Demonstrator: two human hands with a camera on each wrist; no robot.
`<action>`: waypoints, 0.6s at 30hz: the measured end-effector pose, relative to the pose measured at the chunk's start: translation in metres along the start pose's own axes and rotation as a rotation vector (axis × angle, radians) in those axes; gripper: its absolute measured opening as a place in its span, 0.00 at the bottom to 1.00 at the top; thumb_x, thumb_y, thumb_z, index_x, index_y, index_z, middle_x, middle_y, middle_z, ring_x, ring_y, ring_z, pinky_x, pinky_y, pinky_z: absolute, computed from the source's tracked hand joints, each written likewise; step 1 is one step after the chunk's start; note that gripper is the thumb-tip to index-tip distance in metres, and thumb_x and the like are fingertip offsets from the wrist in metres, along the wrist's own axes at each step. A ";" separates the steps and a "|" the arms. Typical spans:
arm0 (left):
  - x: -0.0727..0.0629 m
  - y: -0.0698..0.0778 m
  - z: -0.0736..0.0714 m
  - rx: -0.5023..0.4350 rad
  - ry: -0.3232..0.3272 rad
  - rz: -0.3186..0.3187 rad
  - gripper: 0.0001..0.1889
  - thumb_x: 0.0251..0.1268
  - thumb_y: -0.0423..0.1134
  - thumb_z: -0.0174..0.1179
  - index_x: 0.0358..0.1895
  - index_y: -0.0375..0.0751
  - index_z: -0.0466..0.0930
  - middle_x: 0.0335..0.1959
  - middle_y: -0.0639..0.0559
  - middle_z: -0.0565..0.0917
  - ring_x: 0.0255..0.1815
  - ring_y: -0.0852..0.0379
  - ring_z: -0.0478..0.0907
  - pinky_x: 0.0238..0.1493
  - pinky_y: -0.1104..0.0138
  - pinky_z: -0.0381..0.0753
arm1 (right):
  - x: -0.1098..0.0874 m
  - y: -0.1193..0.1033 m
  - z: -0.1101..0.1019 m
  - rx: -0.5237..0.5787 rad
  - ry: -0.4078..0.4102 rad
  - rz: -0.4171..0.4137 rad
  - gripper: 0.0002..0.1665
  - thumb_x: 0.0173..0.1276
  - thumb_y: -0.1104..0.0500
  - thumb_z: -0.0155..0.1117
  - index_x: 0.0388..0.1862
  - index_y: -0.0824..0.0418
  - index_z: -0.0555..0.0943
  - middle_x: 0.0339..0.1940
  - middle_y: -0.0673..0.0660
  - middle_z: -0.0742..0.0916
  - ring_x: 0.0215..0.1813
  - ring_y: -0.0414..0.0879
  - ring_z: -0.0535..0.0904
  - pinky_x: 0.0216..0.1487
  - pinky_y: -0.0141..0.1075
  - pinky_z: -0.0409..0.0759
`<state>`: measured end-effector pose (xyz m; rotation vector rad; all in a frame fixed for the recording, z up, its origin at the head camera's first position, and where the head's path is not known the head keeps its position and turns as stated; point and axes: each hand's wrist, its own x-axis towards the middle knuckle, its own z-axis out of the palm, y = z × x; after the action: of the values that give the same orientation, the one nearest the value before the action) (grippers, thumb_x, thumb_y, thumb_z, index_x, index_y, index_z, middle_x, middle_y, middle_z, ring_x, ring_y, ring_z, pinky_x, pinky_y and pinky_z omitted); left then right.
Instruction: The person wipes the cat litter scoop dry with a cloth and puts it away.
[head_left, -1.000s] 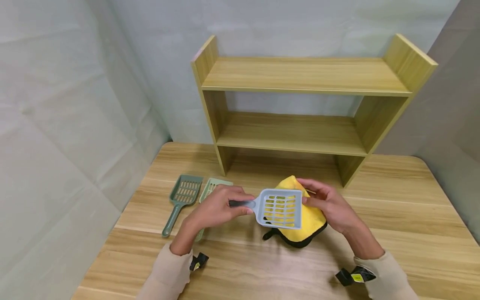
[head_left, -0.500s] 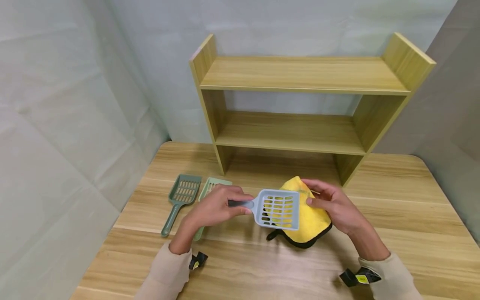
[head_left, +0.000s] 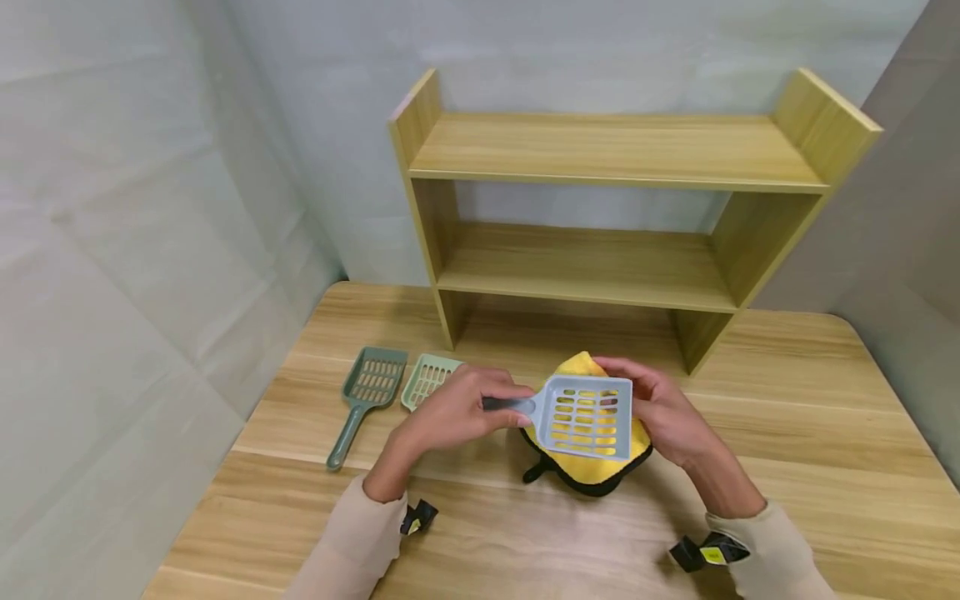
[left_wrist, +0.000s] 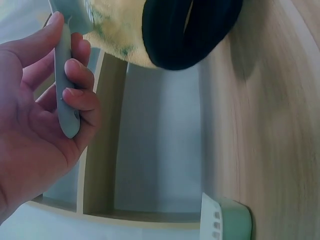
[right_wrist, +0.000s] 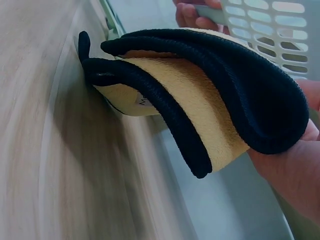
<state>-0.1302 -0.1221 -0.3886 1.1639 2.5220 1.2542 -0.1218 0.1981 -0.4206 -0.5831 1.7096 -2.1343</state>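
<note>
A grey-blue slotted litter scoop (head_left: 588, 417) is held by its handle in my left hand (head_left: 457, 408), its fingers curled round it in the left wrist view (left_wrist: 65, 90). Its slotted head overlaps a folded yellow cloth (head_left: 577, 469) with black edging in the head view. My right hand (head_left: 663, 412) grips that cloth at its far right side, thumb on top. From the right wrist, the cloth (right_wrist: 185, 85) shows several folded layers and a black hanging loop, raised over the table. The scoop's head hides much of the cloth and part of the right thumb.
On the table's left lie a dark green litter scoop (head_left: 375, 379) and a light green litter scoop (head_left: 427, 379), the latter partly hidden behind my left hand. A wooden shelf unit (head_left: 592, 287) stands behind my hands. Fabric walls (head_left: 150, 208) enclose the table.
The left hand has moved right with the scoop, so its head covers more of the cloth. The right hand and cloth drifted slightly right, then back left.
</note>
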 end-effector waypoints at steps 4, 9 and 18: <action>0.002 0.000 0.002 0.000 0.000 0.006 0.20 0.66 0.41 0.77 0.60 0.40 0.90 0.35 0.54 0.89 0.29 0.67 0.71 0.30 0.73 0.72 | 0.000 0.000 0.001 -0.005 0.004 0.014 0.32 0.80 0.74 0.52 0.69 0.43 0.82 0.60 0.45 0.89 0.56 0.43 0.89 0.52 0.37 0.90; -0.001 -0.003 0.001 0.008 -0.007 0.009 0.19 0.66 0.40 0.76 0.59 0.39 0.91 0.36 0.53 0.91 0.29 0.67 0.70 0.30 0.73 0.72 | -0.001 0.001 0.001 0.017 -0.018 -0.001 0.33 0.79 0.76 0.52 0.69 0.45 0.82 0.61 0.45 0.89 0.57 0.42 0.89 0.52 0.36 0.89; -0.012 -0.008 -0.004 0.050 0.017 -0.064 0.19 0.66 0.41 0.77 0.59 0.44 0.91 0.37 0.57 0.90 0.29 0.65 0.71 0.31 0.72 0.72 | -0.005 -0.003 -0.001 -0.002 -0.004 0.022 0.32 0.78 0.75 0.55 0.70 0.46 0.82 0.63 0.45 0.86 0.57 0.42 0.89 0.52 0.35 0.89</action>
<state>-0.1278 -0.1358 -0.3949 1.0778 2.5950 1.1987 -0.1183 0.2017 -0.4185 -0.5658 1.7084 -2.1151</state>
